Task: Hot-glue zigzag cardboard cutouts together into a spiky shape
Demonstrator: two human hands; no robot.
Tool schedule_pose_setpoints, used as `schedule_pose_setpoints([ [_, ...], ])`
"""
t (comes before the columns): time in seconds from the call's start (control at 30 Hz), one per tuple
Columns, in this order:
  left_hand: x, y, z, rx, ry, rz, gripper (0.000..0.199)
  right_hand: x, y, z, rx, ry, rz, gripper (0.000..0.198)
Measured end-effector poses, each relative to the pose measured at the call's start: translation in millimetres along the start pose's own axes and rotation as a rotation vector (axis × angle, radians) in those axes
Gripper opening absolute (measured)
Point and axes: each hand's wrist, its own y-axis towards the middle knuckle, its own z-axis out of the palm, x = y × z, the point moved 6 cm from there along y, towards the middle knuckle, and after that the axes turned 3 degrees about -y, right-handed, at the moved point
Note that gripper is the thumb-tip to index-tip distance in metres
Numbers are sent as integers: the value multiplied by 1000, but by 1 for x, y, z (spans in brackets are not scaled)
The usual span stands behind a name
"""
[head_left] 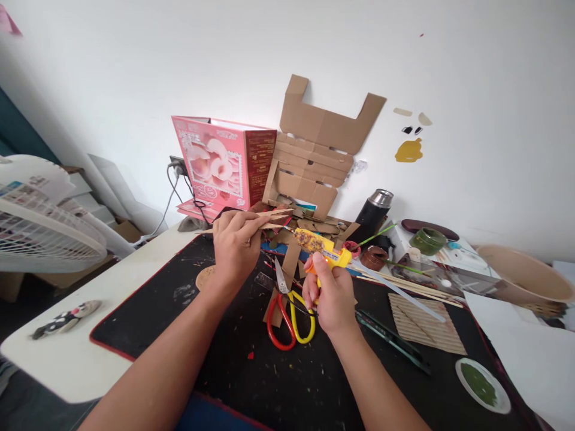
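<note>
At far left, a white fan [54, 233] stands beside a white table [54, 359]. Above a black mat [278, 383], a person's left hand [236, 239] pinches thin tan strips [277, 212]. Red-and-yellow-handled scissors [287, 317] lie below. The right hand [330, 293] grips a yellow glue gun [336, 256], its nozzle close to the strips; whether they touch is unclear. Farther right lie ridged cardboard [431, 329] and a dish of green paint [483, 384].
</note>
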Motion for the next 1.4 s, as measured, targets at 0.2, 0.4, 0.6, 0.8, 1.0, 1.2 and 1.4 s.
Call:
schedule_pose_setpoints([
  [0.2, 0, -1, 0, -1, 13, 12, 28, 1, -1, 1, -7, -3, 0, 62],
  [0.4, 1, -1, 1, -1, 24, 26, 27, 0, 0, 0, -15, 6, 2, 62],
  [0.6, -1, -1, 1, -21, 41, 59, 26, 1, -1, 1, -23, 0, 4, 63],
  [0.8, -1, -2, 1, -18, 57, 69, 26, 0, -1, 1, -19, -1, 4, 63],
  [1.0, -1, -3, 1, -34, 55, 80, 25, 0, 0, 0, -26, -3, 10, 64],
  [1.2, 0, -3, 2, -26, 58, 83, 25, 0, -1, 0, -33, -8, 25, 66],
  [1.4, 0, -3, 1, -33, 41, 89, 26, -1, -1, 0, -36, -13, 33, 66],
])
